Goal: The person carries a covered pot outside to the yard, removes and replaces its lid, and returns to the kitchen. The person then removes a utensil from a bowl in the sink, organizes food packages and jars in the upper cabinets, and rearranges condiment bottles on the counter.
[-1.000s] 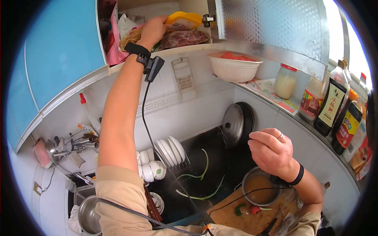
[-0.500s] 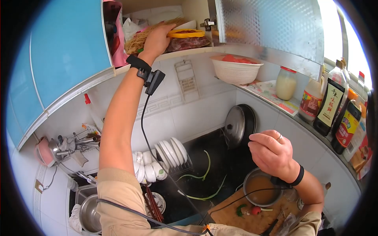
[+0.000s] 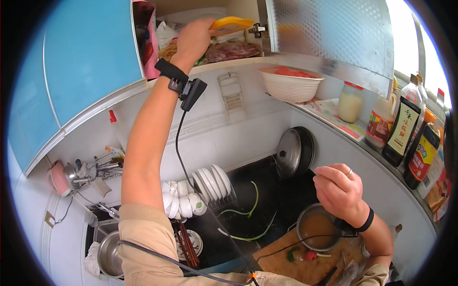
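Observation:
My left hand (image 3: 194, 42) is raised into the open wall cupboard, its fingers closed on a yellow shallow plastic dish or lid (image 3: 234, 24), tilted; I cannot tell which it is. Beneath it on the shelf lies a clear bag of dark red food (image 3: 233, 51), with dry tan strands (image 3: 168, 49) beside my wrist. My right hand (image 3: 339, 193) hovers above a metal pot (image 3: 299, 229) of brown liquid, fingers curled together. Whatever they may hold is hidden.
The cupboard's textured door (image 3: 329, 38) stands open. Bottles (image 3: 403, 131) and a white basket (image 3: 292, 86) line the right ledge. Below are white dishes (image 3: 212, 183), green onion stalks (image 3: 253, 237), a cutting board (image 3: 281, 248) and a leaning pot lid (image 3: 288, 152). A cable (image 3: 177, 143) hangs from my left wrist.
My left hand has lifted the yellow dish or lid off the bagged food, up and slightly right. My right hand stays curled above the pot. The whole view has shifted slightly.

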`<state>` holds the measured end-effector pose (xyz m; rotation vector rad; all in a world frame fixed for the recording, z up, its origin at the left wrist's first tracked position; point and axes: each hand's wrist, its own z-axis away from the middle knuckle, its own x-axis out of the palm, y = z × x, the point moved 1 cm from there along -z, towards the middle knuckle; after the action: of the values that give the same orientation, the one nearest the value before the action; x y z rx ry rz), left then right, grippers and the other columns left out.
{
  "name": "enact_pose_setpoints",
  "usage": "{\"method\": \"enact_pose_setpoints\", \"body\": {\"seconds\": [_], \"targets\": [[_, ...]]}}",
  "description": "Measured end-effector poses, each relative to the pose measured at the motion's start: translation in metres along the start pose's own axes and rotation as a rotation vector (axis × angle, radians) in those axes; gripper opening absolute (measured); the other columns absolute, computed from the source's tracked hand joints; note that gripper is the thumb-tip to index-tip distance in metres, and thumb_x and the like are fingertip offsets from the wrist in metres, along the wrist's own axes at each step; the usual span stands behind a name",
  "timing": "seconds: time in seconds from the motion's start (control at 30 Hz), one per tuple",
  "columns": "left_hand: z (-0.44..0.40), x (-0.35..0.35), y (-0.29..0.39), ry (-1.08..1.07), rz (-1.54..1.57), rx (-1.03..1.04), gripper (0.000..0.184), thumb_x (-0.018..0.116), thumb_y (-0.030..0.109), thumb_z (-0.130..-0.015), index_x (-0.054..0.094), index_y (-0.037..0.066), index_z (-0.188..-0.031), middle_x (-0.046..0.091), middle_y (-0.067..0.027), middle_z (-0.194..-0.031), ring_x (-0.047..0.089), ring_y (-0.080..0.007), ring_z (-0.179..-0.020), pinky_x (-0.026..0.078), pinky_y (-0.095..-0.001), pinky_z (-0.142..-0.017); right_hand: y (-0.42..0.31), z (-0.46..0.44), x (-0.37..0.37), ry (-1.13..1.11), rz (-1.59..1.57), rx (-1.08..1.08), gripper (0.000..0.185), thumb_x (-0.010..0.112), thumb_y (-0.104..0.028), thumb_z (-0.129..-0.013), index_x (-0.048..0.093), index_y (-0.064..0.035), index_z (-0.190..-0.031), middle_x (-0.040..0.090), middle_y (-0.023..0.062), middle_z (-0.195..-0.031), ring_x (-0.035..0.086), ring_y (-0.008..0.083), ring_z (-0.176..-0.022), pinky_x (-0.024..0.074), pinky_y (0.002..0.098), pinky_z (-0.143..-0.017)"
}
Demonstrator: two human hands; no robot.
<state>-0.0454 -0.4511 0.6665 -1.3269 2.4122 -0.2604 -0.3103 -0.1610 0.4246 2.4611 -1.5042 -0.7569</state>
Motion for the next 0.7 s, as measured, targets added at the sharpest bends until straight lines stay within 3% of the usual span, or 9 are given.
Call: {"method": "enact_pose_setpoints", "body": {"seconds": [0.1, 0.3, 0.47, 0.7], "targets": [[-0.018, -0.014, -0.010, 0.175, -0.079, 0.187, 0.021, 0.058, 0.012, -0.084, 0.063, 0.006, -0.103, 0.065, -0.0186, -0.091, 0.061, -0.0382, -0.089, 0.047, -0.0477, -0.076, 0.001, 0.003, 0.003, 0.015, 0.001, 0.014, 0.020, 0.065, 0.006, -0.058, 0.063, -0.0056, -0.075, 0.061, 0.0036, -0.090, 0.060, 0.0169, -0.072, 0.0503, 0.0273, -0.057], [-0.042, -0.032, -0.046, 0.073, -0.268, 0.060, 0.020, 0.056, 0.009, -0.084, 0.059, 0.004, -0.103, 0.064, -0.0185, -0.093, 0.060, -0.0380, -0.093, 0.047, -0.0470, -0.080, 0.003, 0.010, 0.005, 0.013, -0.046, 0.050, 0.021, 0.065, 0.006, -0.059, 0.063, -0.0051, -0.077, 0.060, 0.0032, -0.090, 0.060, 0.0175, -0.072, 0.0499, 0.0281, -0.056], [-0.035, -0.018, -0.071, -0.021, -0.550, 0.007, 0.018, 0.056, 0.008, -0.081, 0.061, 0.004, -0.098, 0.066, -0.0170, -0.089, 0.066, -0.0354, -0.085, 0.054, -0.0432, -0.073, 0.009, 0.019, 0.013, -0.019, -0.069, 0.074, 0.021, 0.066, 0.005, -0.060, 0.063, -0.0056, -0.078, 0.060, 0.0034, -0.091, 0.061, 0.0181, -0.072, 0.0501, 0.0288, -0.056], [-0.035, 0.031, -0.097, -0.021, -0.558, 0.016, 0.014, 0.055, 0.010, -0.082, 0.068, 0.005, -0.086, 0.068, -0.0164, -0.082, 0.068, -0.0341, -0.079, 0.056, -0.0427, -0.069, 0.020, 0.030, 0.027, -0.137, -0.068, 0.115, 0.020, 0.067, 0.002, -0.062, 0.064, -0.0067, -0.080, 0.061, 0.0030, -0.093, 0.061, 0.0184, -0.074, 0.0505, 0.0288, -0.057]]}}
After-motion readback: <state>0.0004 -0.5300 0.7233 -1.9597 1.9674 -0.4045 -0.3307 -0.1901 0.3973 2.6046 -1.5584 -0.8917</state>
